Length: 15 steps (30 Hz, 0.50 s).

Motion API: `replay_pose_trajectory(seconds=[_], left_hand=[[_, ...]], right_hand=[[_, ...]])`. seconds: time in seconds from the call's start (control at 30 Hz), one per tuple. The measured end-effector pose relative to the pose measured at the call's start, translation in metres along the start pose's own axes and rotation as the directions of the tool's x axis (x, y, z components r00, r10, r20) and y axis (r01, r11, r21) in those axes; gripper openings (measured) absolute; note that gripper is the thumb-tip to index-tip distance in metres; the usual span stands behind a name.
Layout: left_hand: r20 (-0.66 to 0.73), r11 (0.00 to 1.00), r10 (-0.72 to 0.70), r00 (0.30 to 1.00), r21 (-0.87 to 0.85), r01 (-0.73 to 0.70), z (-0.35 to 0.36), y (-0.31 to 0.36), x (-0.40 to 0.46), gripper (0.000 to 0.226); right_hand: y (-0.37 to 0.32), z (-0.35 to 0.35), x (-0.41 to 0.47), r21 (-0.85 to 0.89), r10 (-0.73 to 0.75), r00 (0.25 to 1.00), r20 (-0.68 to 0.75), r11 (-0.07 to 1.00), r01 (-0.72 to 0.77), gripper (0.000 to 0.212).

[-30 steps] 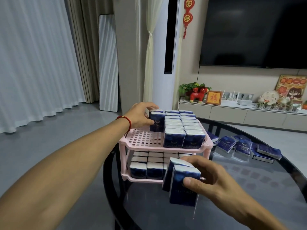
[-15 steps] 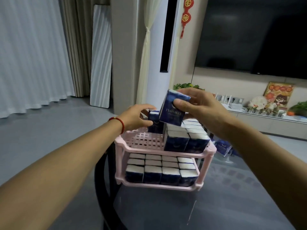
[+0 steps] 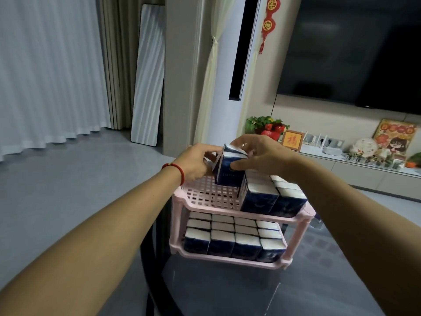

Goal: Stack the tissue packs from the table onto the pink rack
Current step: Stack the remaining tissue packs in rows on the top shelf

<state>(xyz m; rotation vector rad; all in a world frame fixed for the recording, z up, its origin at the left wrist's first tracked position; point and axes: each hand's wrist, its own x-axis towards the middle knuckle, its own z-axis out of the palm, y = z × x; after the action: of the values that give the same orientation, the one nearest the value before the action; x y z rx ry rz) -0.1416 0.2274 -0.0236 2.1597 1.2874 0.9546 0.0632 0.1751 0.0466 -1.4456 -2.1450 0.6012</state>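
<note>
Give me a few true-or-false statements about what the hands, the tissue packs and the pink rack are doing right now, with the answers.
1. Both hands, left hand and right hand, are at the held tissue pack above the top shelf. True.
2. The bottom shelf holds no packs. False: it is filled with rows of packs.
3. The top shelf is fully packed. False: its left part shows bare pink grid.
4. The pink rack stands on a dark glass table. True.
5. A red bracelet is on the right wrist. False: it is on the left wrist.
</note>
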Motion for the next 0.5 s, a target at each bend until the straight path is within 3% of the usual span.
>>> replay_pose_trajectory(seconds=[0.2,0.33,0.5], left_hand=[[0.044,1.000,-0.006,0.999,0.016,0.005,-0.001,0.006,-0.003,0.061],[0.169,0.999,-0.011,0.986,-0.046,0.019,-0.007,0.011,-0.004,0.073],[0.339,0.996,-0.057,0.939,-0.042,0.076,-0.009,0.014,-0.007,0.103]], right_hand=[[-0.002,-0.006,0.009,-0.253,0.035,0.998,0.046,0.967,-0.022,0.045],[-0.004,0.000,0.012,-0.300,0.059,0.998,0.024,0.953,-0.049,0.056],[-0.002,0.009,0.014,-0.396,0.040,0.999,0.012,0.918,-0.032,0.066]])
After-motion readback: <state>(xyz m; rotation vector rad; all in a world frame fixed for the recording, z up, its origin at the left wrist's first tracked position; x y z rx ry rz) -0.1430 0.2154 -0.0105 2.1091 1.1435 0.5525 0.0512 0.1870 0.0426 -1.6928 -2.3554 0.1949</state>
